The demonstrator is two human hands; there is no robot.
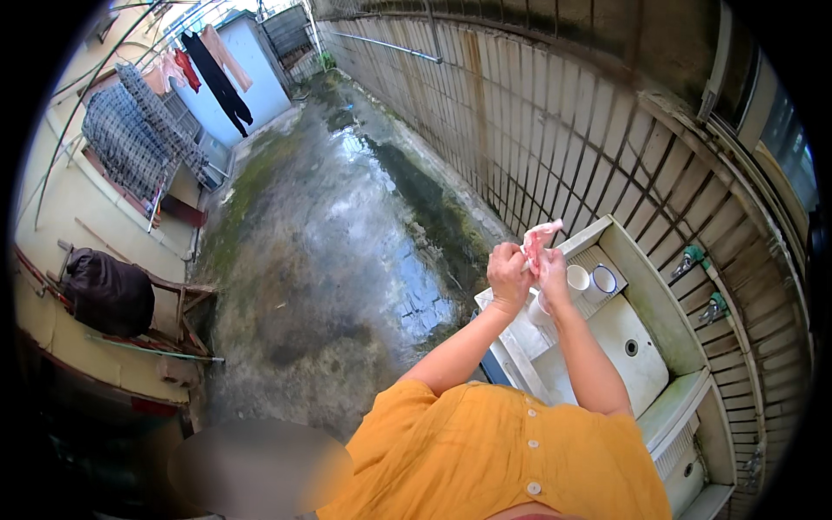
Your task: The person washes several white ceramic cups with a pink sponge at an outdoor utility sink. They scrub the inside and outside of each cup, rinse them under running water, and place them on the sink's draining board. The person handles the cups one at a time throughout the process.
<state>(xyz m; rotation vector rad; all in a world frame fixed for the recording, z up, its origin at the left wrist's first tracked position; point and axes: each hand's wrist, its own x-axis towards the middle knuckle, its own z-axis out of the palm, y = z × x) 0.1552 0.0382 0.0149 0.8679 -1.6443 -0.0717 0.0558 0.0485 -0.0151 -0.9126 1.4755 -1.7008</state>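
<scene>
My left hand (510, 276) and my right hand (552, 277) are raised close together over the far left end of a white sink (598, 342). Both are closed around a soft pink and white piece, which looks like a small cloth (537, 236); its upper end sticks out above the fingers. Just right of my right hand stand a white cup (577, 278) and a white mug with a blue rim (604, 279), on the sink's ribbed ledge. Another white container (538, 312) shows between my forearms, partly hidden.
Green-handled taps (716, 305) sit on the tiled wall at right, above the basin. A second sink (685, 472) adjoins nearer to me. The concrete yard floor (312, 286) has wet patches and moss. Laundry (217, 82) hangs far left, and a dark covered bundle (108, 293) stands at left.
</scene>
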